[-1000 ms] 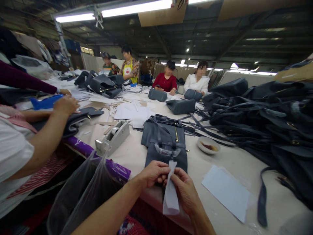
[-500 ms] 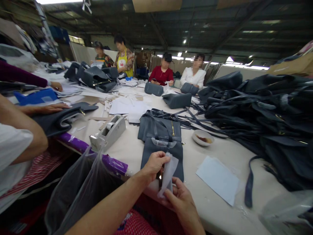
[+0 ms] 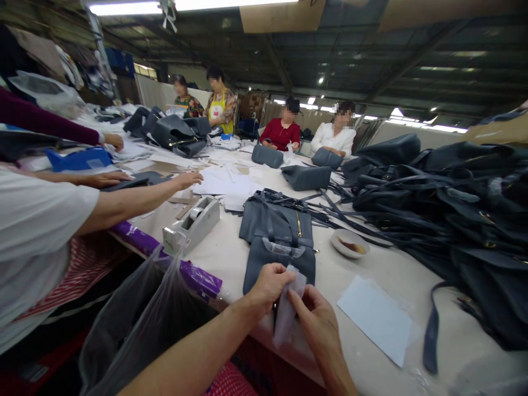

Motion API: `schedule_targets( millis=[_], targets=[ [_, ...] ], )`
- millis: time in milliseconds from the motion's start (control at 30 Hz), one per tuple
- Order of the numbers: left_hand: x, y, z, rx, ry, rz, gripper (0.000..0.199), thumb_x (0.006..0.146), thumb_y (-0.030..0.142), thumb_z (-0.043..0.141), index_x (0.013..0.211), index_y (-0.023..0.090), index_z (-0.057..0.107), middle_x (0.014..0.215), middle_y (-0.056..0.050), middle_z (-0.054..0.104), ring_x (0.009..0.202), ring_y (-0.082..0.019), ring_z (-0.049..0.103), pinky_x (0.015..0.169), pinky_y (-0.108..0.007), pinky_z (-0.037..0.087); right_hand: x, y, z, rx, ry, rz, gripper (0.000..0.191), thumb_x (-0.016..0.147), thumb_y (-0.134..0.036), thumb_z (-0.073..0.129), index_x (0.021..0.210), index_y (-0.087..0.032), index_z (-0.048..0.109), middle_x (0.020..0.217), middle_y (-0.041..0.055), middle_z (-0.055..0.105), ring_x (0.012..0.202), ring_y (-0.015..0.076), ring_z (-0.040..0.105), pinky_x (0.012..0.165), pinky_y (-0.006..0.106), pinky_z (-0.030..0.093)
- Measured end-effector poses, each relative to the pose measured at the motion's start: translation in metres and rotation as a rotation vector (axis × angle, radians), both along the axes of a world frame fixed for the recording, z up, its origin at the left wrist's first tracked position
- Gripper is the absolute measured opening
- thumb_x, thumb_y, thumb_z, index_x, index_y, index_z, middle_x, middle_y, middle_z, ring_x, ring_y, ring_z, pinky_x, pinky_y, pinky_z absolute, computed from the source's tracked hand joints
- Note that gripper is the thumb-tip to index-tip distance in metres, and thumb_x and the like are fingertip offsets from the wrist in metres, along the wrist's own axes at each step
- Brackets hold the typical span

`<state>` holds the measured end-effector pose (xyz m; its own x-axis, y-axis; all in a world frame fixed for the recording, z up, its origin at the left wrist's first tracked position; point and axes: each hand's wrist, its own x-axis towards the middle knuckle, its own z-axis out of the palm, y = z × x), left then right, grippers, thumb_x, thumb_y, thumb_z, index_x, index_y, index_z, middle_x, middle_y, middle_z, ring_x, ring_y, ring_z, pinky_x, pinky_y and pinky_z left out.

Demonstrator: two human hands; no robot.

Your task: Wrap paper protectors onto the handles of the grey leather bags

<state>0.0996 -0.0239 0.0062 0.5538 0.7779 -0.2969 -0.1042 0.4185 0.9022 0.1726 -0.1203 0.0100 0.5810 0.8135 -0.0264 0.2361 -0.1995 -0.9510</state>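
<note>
A dark blue-grey handbag point(image 3: 251, 261) lies on the white table with its straps and a gold zip facing up. At its near end, my left hand point(image 3: 269, 287) pinches the top of a thin, whitish translucent sheet point(image 3: 285, 322). My right hand point(image 3: 319, 316) grips the same sheet from the right, thumb and fingers closed near its upper edge. The sheet hangs down over the table's front edge, around a dark part with a small shiny spot that my hands mostly hide. Clear wrap covers part of the bag's handle point(image 3: 284, 248).
A grey tape dispenser point(image 3: 193, 225) stands left of the bag. To the right are a shallow bowl point(image 3: 350, 243) with brown stuff and pale sheets point(image 3: 377, 316). Many dark bags point(image 3: 454, 198) are heaped at right. A co-worker's arm point(image 3: 136, 201) reaches in from the left.
My right hand has moved up along the sheet, closer to my left hand. The neighbouring co-worker's arm now stretches out over the papers. The view has shifted slightly.
</note>
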Motion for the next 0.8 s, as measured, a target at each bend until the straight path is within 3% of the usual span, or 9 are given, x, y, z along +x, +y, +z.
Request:
schedule_targets(
  millis=[133,300,467,600,667,800],
  targets=[
    [-0.005,0.003,-0.001,-0.022,-0.005,-0.048,0.028,0.066,0.035,0.071,0.062,0.017,0.05,0.046,0.008,0.042,0.036,-0.004,0.031,0.037,-0.019,0.021,0.006,0.0,-0.011,0.018,0.032,-0.051,0.036,0.074,-0.056,0.058,0.073,-0.021,0.061,0.065,-0.0005,0.064,0.06,0.0183,0.055,0.056,0.028,0.043],
    [-0.01,0.006,0.0,-0.018,-0.05,-0.154,0.023,0.058,0.028,0.071,0.072,0.015,0.059,0.06,0.004,0.054,0.04,-0.005,0.042,0.036,-0.018,0.026,0.006,-0.002,-0.011,-0.036,-0.083,-0.13,0.037,0.077,-0.059,0.05,0.077,-0.023,0.058,0.062,-0.0012,0.062,0.058,0.0198,0.056,0.056,0.029,0.043],
    [-0.004,0.005,-0.001,-0.087,-0.074,-0.095,0.023,0.054,0.02,0.07,0.073,0.014,0.059,0.065,0.002,0.059,0.05,-0.009,0.051,0.044,-0.019,0.037,0.001,0.001,-0.012,-0.072,-0.23,-0.272,0.04,0.077,-0.062,0.047,0.083,-0.023,0.056,0.07,0.003,0.069,0.064,0.0234,0.062,0.059,0.031,0.043],
    [-0.004,0.004,0.0,-0.144,-0.124,-0.058,0.027,0.055,0.026,0.073,0.073,0.014,0.058,0.068,0.0,0.06,0.058,-0.011,0.054,0.052,-0.022,0.044,0.0,0.004,-0.018,-0.064,-0.282,-0.379,0.042,0.075,-0.063,0.054,0.088,-0.023,0.051,0.067,0.0019,0.068,0.056,0.0219,0.062,0.055,0.03,0.042],
    [-0.005,0.004,0.001,-0.148,-0.126,-0.043,0.025,0.057,0.028,0.072,0.072,0.014,0.057,0.066,0.001,0.058,0.057,-0.01,0.053,0.053,-0.023,0.045,-0.001,0.003,-0.022,-0.01,-0.414,-0.411,0.043,0.079,-0.063,0.053,0.09,-0.022,0.052,0.07,0.0031,0.067,0.052,0.0199,0.059,0.053,0.03,0.042],
    [-0.005,0.002,0.001,-0.148,-0.122,-0.006,0.024,0.058,0.028,0.072,0.071,0.014,0.057,0.063,0.003,0.055,0.052,-0.008,0.049,0.05,-0.021,0.041,-0.004,0.0,-0.026,0.184,-1.01,-0.421,0.034,0.093,-0.046,0.043,0.086,-0.02,0.063,0.096,0.0116,0.07,0.08,0.0232,0.063,0.071,0.033,0.042]
  ],
)
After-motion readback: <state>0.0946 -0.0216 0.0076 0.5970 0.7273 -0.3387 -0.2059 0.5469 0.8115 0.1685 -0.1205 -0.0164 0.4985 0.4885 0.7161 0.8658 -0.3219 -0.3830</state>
